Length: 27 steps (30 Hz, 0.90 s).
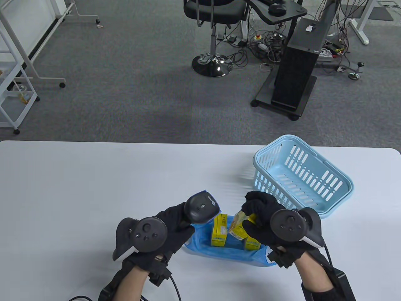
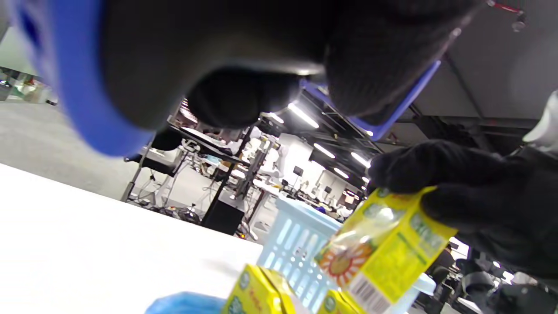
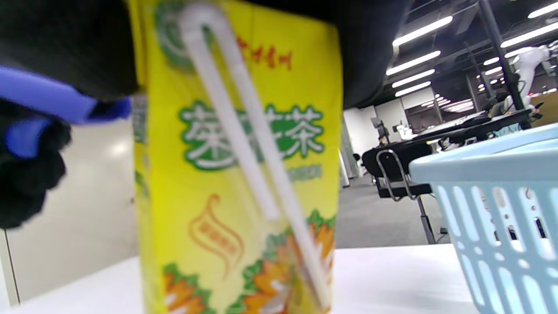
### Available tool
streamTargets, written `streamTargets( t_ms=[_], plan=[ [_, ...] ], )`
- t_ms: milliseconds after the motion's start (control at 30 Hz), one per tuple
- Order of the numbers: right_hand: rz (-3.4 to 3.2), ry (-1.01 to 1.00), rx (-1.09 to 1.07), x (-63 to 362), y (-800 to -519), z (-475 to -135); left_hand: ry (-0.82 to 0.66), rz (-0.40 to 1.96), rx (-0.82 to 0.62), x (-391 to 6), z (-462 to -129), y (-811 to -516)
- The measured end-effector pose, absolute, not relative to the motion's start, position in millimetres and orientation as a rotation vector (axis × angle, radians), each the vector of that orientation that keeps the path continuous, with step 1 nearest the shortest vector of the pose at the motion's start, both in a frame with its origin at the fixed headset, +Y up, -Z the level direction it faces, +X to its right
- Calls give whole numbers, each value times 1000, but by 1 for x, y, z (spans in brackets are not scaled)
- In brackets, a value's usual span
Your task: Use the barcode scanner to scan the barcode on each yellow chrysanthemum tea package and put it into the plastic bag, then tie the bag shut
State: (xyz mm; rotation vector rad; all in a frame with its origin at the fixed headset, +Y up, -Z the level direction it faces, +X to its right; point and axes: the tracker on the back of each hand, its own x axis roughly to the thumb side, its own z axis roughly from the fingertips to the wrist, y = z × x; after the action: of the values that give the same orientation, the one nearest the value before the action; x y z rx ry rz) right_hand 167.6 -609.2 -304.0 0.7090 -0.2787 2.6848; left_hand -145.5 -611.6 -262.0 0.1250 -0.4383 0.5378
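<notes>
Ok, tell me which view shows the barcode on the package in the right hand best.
The left wrist view: the held package has its barcode facing that camera at its lower end. The table view shows the package in the right hand, no readable barcode. The right wrist view shows only its straw side.

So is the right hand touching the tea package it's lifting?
Touching: the left wrist view shows the right hand with its fingers curled over the tea package.

A light-blue basket (image 1: 313,175) sits on the white table (image 1: 94,188).
</notes>
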Motion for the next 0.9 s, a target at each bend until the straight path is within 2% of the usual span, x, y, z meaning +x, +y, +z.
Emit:
streamTargets(
  t_ms=[167,433,733,900],
  plan=[
    [2768,-129,798,148,-620,-320,-400,553,109,-160,-265,-612],
    [2857,-36,847,145,-622,-322,-362,565,62,-171,-272,-620],
    [3017,138,951,118,-665,-329,-296,506,15,-175,-278,-631],
    [3070,186,995,110,-680,-328,-263,480,-16,-177,-283,-641]
  ],
)
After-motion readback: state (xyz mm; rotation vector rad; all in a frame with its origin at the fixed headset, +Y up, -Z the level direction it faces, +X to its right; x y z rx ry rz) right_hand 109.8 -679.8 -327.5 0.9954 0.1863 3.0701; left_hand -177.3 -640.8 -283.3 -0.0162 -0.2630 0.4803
